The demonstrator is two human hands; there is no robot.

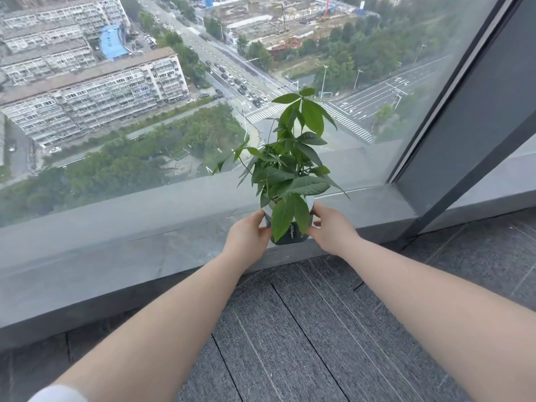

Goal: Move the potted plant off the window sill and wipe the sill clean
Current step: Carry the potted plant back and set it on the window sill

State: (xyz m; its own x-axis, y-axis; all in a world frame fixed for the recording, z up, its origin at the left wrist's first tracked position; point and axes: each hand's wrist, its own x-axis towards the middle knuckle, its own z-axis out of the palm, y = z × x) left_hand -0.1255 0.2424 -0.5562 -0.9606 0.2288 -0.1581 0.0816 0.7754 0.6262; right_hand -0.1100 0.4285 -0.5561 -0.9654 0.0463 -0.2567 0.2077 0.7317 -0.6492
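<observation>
Potted plant (290, 181) between both hands.

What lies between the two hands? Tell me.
In the head view, the potted plant sits between left hand and right hand, each gripping a side of its pot, at the sill's front edge.

Leaves covered most of the pot (291, 235), so its rim and soil could not be seen. The small print on the pot was too fine to read. The fingers of the left hand (249, 237) and the right hand (333, 229) went behind the pot's sides, out of sight. Whether the pot rested on the sill (121, 256) or was lifted was unclear. Both arms ran off the bottom edge.
</observation>
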